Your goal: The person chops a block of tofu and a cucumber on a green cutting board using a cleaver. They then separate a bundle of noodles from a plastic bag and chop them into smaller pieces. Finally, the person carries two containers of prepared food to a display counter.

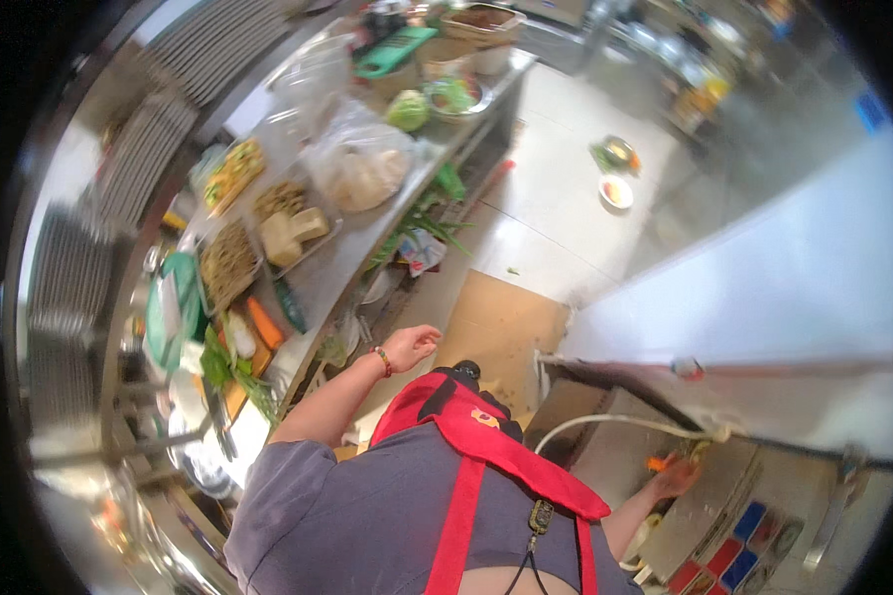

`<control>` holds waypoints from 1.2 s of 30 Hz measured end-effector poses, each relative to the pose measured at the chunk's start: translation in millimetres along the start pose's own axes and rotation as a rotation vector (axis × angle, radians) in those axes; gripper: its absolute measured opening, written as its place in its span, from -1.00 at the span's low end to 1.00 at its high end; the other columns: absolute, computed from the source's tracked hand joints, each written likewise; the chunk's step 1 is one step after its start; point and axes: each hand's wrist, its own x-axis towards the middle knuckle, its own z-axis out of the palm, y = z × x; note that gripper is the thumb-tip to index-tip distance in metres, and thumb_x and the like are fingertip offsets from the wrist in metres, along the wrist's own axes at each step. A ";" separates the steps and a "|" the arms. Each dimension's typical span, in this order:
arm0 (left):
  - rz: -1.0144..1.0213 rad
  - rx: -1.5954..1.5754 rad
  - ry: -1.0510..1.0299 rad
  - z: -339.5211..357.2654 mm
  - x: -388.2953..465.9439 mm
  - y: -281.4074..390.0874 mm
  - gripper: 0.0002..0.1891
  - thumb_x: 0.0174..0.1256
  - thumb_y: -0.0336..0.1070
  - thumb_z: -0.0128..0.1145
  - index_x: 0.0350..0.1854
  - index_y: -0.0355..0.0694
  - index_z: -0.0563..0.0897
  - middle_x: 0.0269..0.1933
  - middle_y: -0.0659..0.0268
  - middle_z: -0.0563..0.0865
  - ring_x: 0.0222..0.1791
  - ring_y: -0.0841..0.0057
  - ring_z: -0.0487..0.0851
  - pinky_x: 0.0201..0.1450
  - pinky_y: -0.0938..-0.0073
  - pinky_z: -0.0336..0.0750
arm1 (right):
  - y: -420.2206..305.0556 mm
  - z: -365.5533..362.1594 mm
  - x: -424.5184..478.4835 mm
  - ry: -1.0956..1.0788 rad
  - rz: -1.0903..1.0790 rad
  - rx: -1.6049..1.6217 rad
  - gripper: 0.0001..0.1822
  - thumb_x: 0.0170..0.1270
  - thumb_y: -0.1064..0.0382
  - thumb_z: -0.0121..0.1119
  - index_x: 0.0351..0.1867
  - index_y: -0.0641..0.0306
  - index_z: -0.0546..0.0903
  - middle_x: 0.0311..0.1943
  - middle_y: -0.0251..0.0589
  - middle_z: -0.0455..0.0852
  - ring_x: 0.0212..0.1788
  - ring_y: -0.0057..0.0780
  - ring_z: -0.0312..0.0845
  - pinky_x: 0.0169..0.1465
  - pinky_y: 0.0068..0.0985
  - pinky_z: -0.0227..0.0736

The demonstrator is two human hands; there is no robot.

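My left hand [411,347], with a beaded bracelet at the wrist, is held in the air beside the front edge of the steel counter [376,249]. Its fingers are loosely bent and apart, and nothing shows in them. On the other side, my right hand [676,477] reaches low beside a pale curved hose [618,419]. A small orange piece [656,464] shows at its fingers; blur hides whether they hold it. On the near counter lie a carrot [266,323], a dark green cucumber [289,306], leafy greens [216,361] and a knife [219,416].
Farther along the counter are tofu blocks [281,236], a clear plastic bag [361,167], a cabbage [408,111] and a green board [396,52]. A brown mat [491,327] covers floor ahead. A large pale metal surface [751,275] blocks the right. A white bowl [615,192] appears beyond.
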 end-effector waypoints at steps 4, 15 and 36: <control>-0.225 0.102 0.187 -41.7 -75.1 -161.0 -0.59 0.25 -0.16 0.15 0.12 -0.21 0.59 -0.01 0.10 0.73 0.02 0.20 0.69 0.11 0.28 0.54 | 72.9 15.4 -171.2 -0.428 0.236 -0.408 -0.81 0.28 0.32 0.16 -0.10 0.23 0.59 -0.33 -0.23 0.67 -0.42 -0.40 0.56 -0.39 -0.45 0.49; -0.789 -0.611 0.879 67.1 -326.9 -337.3 -0.72 0.31 -0.33 0.07 0.01 -0.26 0.65 -0.24 0.22 0.75 -0.28 0.51 0.73 -0.28 0.45 0.59 | 77.2 203.4 -303.3 -1.778 -0.750 -0.667 -0.85 0.27 0.39 0.17 -0.14 0.28 0.63 -0.41 -0.07 0.73 -0.40 -0.32 0.66 -0.27 -0.47 0.53; -1.077 -0.726 0.884 426.1 -690.1 -268.6 -0.67 0.32 -0.30 0.12 0.08 -0.29 0.62 -0.24 0.19 0.75 -0.25 0.45 0.70 -0.14 0.45 0.59 | 160.2 -89.0 -506.1 -2.722 -0.688 -0.908 -0.77 0.25 0.29 0.14 -0.08 0.24 0.65 -0.37 -0.07 0.74 -0.33 -0.30 0.68 -0.18 -0.42 0.56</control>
